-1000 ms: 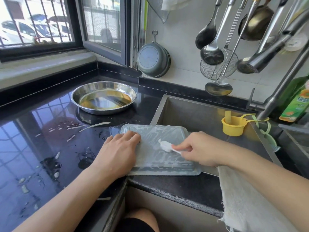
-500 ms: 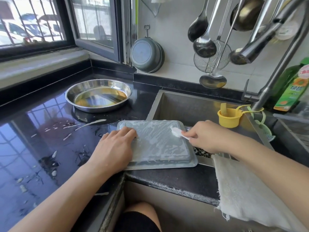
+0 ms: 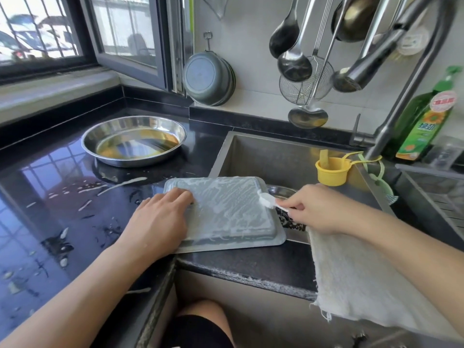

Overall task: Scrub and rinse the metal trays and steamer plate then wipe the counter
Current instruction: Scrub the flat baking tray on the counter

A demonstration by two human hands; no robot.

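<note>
White cloth (image 3: 361,277) hangs over the sink's front edge at about five o'clock, just under the person's right forearm. Beyond it the rectangular tray (image 3: 226,212) lies upside down, half on the black counter (image 3: 50,197) and half over the sink (image 3: 276,156), its bottom streaked with suds. The left hand (image 3: 158,222) lies on the tray's nine o'clock edge with fingers fairly straight, pressing it steady. The right hand (image 3: 313,209) pinches a small white brush (image 3: 266,200), whose head touches the tray's two o'clock corner. Scrubbing of this tray looks well along, yet nothing shows it rinsed. Under the tray's three o'clock side a perforated plate (image 3: 288,219) peeks out, seemingly waiting. Farther off at eleven o'clock the round tray (image 3: 133,140) holds yellowish liquid, apparently unwashed. White smears dot the counter, so wiping is left as well.
</note>
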